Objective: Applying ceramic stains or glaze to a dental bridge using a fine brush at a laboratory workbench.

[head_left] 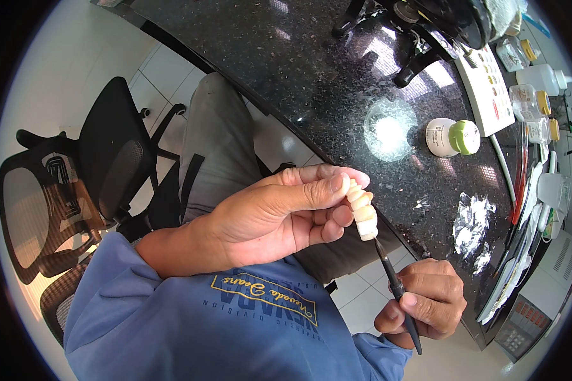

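Between the thumb and fingers of my left hand (279, 216) is a cream-coloured dental bridge (363, 214), a short row of joined tooth shapes held above the lap at the counter's edge. My right hand (426, 298) grips a slim black-handled brush-like tool (394, 282), pointed up and left. Its dark tip is at the bottom end of the bridge, apparently touching it. A white jar with a green lid (451, 138) stands on the speckled black counter (286, 70) beyond my hands, near a pale glare patch.
Along the right are a white tray (484, 89), several bottles (539, 79), assorted long tools (518, 209), smeared white powder (471, 219) and a grey device (531, 305). A black stand (413, 32) is at the top. An office chair (102, 165) stands left of my legs.
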A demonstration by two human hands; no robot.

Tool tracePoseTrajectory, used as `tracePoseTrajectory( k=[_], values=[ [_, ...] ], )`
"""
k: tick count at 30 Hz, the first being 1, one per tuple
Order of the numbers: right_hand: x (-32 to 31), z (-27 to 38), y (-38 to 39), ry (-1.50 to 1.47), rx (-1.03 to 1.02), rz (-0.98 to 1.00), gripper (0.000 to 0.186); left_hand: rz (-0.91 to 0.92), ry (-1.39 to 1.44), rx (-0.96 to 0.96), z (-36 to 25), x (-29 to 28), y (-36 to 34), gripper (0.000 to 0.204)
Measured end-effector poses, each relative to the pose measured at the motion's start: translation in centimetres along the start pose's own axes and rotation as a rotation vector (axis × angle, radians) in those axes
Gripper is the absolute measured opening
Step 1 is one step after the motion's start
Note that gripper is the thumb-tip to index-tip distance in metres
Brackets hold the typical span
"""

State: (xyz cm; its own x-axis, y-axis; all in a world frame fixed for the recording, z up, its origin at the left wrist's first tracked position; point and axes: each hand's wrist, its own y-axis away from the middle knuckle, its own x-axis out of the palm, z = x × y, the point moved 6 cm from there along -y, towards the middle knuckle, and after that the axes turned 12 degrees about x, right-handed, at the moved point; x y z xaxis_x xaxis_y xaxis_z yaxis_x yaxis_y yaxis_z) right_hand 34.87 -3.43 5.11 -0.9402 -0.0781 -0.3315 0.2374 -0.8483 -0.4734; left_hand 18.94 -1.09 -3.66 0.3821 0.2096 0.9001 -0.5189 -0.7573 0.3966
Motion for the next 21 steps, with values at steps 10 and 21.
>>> tracePoseTrajectory(
  k=[10,21],
  values=[
    [-0.1,0.0,0.1,-0.019,0.026,-0.013,0.030,-0.016,-0.006,-0.009,0.1,-0.2,0.0,0.026],
    [-2.7,0.0,0.7,0.034,0.235,-0.289,0.028,0.033,0.004,0.036,0.0,-0.1,-0.1,0.031]
  ],
)
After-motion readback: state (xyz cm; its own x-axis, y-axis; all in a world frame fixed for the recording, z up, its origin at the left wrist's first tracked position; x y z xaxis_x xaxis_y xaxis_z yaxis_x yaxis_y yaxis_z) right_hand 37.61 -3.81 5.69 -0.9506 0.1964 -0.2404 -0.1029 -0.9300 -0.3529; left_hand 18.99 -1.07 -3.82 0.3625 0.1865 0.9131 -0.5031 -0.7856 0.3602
